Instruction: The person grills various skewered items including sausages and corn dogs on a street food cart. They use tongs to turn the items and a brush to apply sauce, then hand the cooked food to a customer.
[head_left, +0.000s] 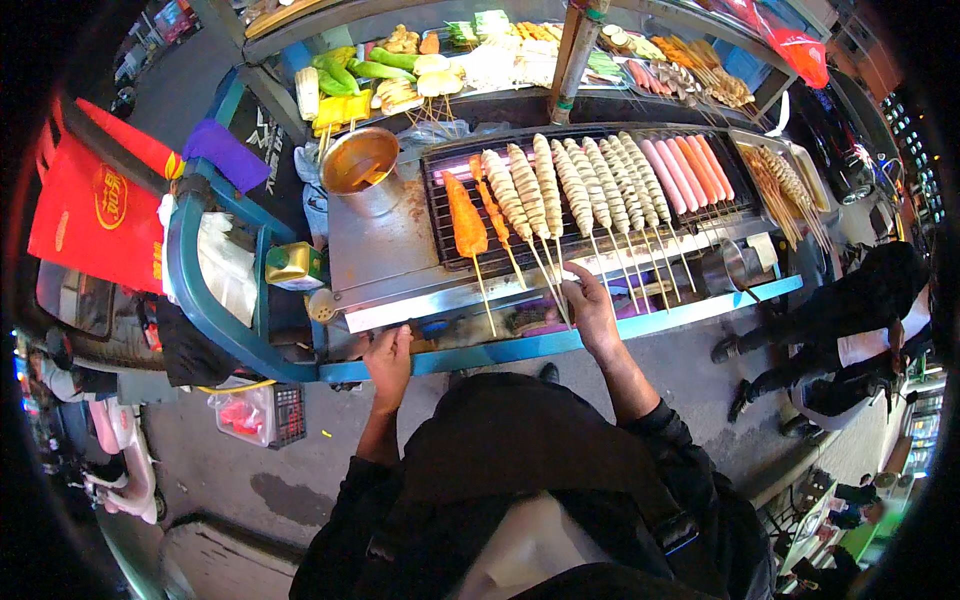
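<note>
My right hand is at the front of the grill, its fingers closed around the wooden stick of a pale spiral-cut skewer. Several similar spiral skewers lie side by side on the black wire grill rack, sticks pointing towards me. To their left are a flat orange-red coated skewer and a thinner one. Pink and orange sausages lie at the right. My left hand is curled at the cart's front edge, below the metal strip; whether it grips anything is hidden.
A metal pot of reddish sauce stands left of the grill, near a green-gold tin. Behind are raw vegetables and skewers. A metal tray holds more skewers at right. A blue rail runs in front; people are at right.
</note>
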